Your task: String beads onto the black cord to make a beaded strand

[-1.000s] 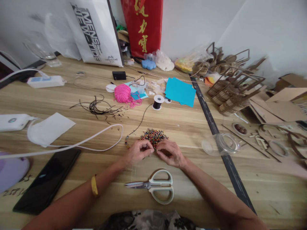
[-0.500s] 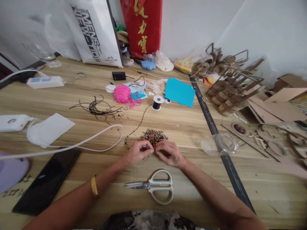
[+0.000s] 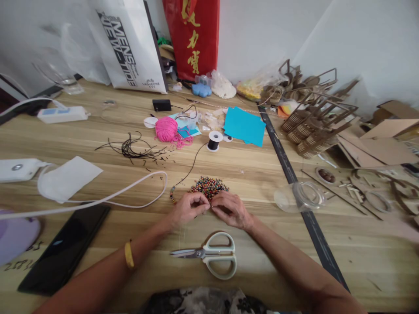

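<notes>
My left hand (image 3: 190, 208) is closed in a pinch around a black cord (image 3: 192, 168) strung with coloured beads (image 3: 172, 194); the beads curve out at its far-left side. Fingertip to fingertip with it, my right hand (image 3: 231, 210) also pinches, on something too small to name. Just beyond both hands lies a heap of small multicoloured beads (image 3: 209, 186). From the strung beads the cord runs back to a white spool (image 3: 214, 141) standing upright. Scissors with pale handles (image 3: 220, 248) lie on the table in front of me, between my forearms.
A pink yarn ball (image 3: 166, 129), black cord scraps (image 3: 134, 148) and blue sheets (image 3: 245, 126) lie farther back. At left are a dark phone (image 3: 63, 250) and a white cable (image 3: 131, 185). A clear jar (image 3: 299, 196) and brown woven baskets (image 3: 309, 131) are at right.
My right fingertips have shifted very slightly to the left, closer to my left fingertips. Both hands keep their pinch, and the other things stay in place.
</notes>
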Tool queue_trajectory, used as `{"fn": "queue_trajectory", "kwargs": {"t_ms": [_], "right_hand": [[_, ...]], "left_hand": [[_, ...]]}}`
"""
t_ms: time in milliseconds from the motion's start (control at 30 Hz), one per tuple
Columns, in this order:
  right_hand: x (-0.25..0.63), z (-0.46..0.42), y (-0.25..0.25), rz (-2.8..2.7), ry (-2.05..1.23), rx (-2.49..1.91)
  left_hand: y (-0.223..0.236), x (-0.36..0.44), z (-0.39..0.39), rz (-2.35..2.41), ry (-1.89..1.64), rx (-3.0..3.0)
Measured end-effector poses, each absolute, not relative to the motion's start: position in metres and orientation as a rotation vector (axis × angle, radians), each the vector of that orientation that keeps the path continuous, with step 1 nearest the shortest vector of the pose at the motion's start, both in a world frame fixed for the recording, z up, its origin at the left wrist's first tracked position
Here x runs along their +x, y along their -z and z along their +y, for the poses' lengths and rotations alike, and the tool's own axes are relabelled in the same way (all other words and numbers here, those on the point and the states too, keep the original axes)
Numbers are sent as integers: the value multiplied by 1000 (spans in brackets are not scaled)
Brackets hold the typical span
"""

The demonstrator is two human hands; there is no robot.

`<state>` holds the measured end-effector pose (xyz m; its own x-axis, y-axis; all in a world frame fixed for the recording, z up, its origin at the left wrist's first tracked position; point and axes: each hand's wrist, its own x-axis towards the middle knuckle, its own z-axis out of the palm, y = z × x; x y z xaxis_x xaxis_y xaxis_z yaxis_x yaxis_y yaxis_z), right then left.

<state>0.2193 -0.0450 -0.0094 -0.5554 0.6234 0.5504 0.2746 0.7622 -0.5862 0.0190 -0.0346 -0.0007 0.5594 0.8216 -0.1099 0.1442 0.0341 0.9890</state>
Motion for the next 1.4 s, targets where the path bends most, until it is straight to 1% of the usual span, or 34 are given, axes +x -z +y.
{"fn": "queue_trajectory", "kwargs": {"t_ms": [233,400,1400], "right_hand": [[220,-45,10,-2178,-505,-681],[220,-45,9,-2179,-482,-682],[219,-46,9,-2189,-514,-685]], "left_hand": [[-2,19,-35,880,-645,1470],[4,17,-34,866,-638,1501],[-3,21,-37,899,-669,1457]]}}
